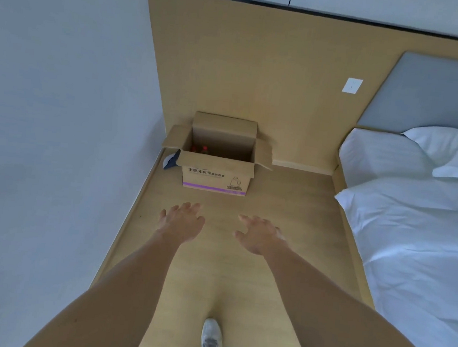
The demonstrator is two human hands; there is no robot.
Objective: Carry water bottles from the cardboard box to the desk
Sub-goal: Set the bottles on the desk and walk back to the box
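An open cardboard box (pixel 216 176) with printed text and a purple stripe stands on the wooden floor in the corner, its flaps folded out. Red caps of water bottles (pixel 200 149) show inside at its left; the rest of the bottles is hidden by the box wall. My left hand (pixel 182 222) and my right hand (pixel 258 235) are stretched forward above the floor, short of the box, both empty with fingers spread. The desk is out of view.
A bed (pixel 413 219) with white sheets and pillows fills the right side. A grey wall (pixel 58 129) runs along the left. A dark item (pixel 170 162) lies beside the box's left flap. My shoe (pixel 210 336) is on the floor strip between wall and bed.
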